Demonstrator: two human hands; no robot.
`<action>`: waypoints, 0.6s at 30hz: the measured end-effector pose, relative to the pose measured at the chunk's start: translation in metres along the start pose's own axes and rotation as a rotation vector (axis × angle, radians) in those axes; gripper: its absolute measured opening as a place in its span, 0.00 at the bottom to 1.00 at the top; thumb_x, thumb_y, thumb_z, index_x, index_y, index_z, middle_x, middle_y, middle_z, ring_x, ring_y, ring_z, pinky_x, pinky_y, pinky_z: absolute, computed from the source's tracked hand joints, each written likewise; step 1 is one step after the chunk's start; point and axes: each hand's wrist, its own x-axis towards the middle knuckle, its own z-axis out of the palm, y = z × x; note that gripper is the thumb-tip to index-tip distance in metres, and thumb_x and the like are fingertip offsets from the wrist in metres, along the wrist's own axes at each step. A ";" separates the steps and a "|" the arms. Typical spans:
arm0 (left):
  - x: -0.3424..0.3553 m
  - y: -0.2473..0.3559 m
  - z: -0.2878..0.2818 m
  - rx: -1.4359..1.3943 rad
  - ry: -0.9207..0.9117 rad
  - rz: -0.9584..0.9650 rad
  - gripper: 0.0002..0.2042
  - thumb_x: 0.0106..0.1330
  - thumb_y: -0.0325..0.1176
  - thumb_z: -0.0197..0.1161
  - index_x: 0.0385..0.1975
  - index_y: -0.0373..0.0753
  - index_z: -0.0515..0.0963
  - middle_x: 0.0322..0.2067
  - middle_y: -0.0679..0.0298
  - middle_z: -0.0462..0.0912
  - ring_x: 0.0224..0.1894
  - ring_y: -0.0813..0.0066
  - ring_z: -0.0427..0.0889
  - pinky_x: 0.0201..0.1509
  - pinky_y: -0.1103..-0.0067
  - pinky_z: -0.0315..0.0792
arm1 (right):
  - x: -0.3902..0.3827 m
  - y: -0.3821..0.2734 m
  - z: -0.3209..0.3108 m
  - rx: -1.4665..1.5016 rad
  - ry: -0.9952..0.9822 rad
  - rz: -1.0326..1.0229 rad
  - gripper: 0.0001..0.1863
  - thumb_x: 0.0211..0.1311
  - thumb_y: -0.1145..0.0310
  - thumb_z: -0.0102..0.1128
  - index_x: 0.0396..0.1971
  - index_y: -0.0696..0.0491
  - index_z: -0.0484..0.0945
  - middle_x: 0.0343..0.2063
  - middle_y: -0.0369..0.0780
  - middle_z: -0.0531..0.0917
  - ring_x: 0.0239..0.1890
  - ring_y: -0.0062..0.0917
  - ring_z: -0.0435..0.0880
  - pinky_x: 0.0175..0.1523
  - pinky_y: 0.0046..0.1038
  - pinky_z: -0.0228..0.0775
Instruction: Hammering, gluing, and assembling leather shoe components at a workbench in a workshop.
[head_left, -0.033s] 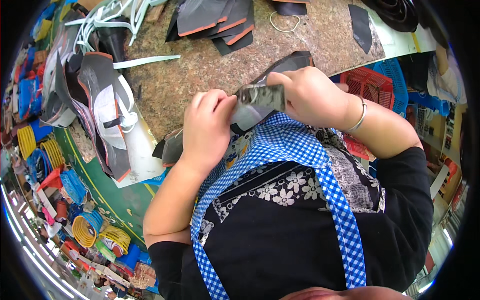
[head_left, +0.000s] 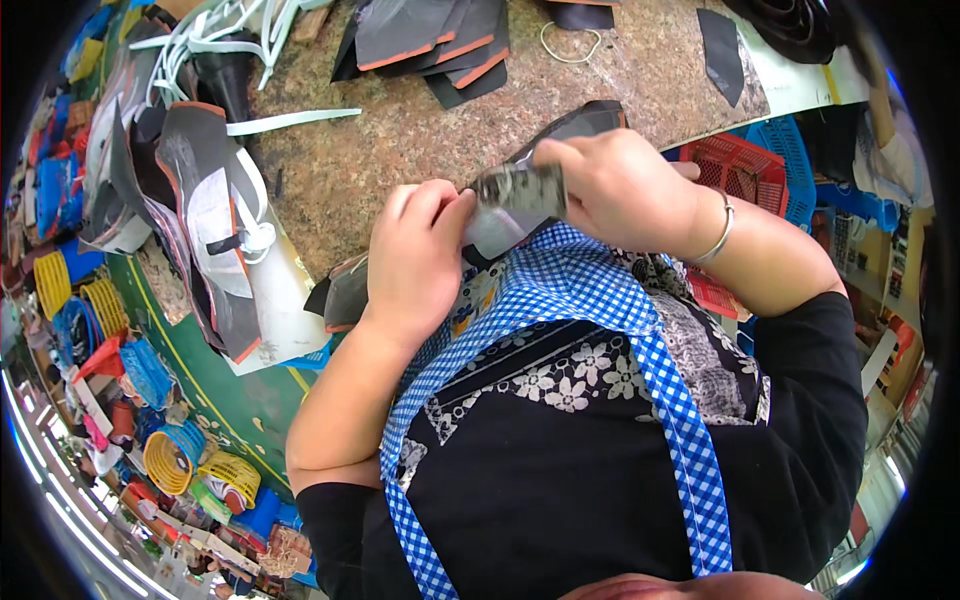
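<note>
My left hand (head_left: 415, 245) has its fingers curled at the near end of a dark grey flat piece (head_left: 505, 225) with orange edging at the far end, lying at the granite-patterned work surface's near edge. My right hand (head_left: 625, 190) is closed on a flat, mottled grey rectangular tool (head_left: 520, 188), slightly blurred, that lies over the piece close to my left fingertips. A stack of orange-edged dark pieces (head_left: 420, 35) sits beyond my hands. More grey pieces (head_left: 190, 150) and white straps (head_left: 270, 115) are heaped to the left.
The work surface (head_left: 350, 140) also carries a cord loop (head_left: 570, 55) and a loose black piece (head_left: 720, 55). Red and blue crates (head_left: 735, 160) stand at the right, below the edge. Colourful baskets and goods (head_left: 170, 455) crowd the green floor at the left.
My right hand and the grey tool have shifted very slightly upward. My left hand has stayed almost in place.
</note>
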 end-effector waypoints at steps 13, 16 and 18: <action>-0.025 -0.013 -0.006 0.236 0.177 0.103 0.10 0.53 0.32 0.71 0.35 0.42 0.81 0.35 0.65 0.80 0.38 0.64 0.79 0.40 0.70 0.69 | 0.012 -0.024 0.017 -0.082 -0.044 -0.062 0.17 0.58 0.59 0.64 0.28 0.57 0.70 0.16 0.45 0.78 0.20 0.42 0.81 0.25 0.39 0.72; -0.033 -0.033 -0.023 -0.091 0.017 -0.086 0.11 0.54 0.32 0.68 0.38 0.44 0.81 0.35 0.69 0.78 0.40 0.70 0.77 0.43 0.70 0.66 | 0.019 -0.017 0.017 -0.071 -0.014 -0.081 0.17 0.58 0.59 0.64 0.29 0.57 0.69 0.16 0.45 0.78 0.19 0.42 0.80 0.24 0.39 0.72; -0.038 -0.031 -0.024 0.015 0.045 0.004 0.11 0.53 0.32 0.68 0.38 0.44 0.81 0.35 0.69 0.78 0.40 0.70 0.77 0.43 0.70 0.66 | 0.027 -0.024 0.008 -0.033 0.009 -0.008 0.17 0.57 0.60 0.64 0.31 0.57 0.70 0.16 0.45 0.78 0.20 0.42 0.81 0.25 0.39 0.72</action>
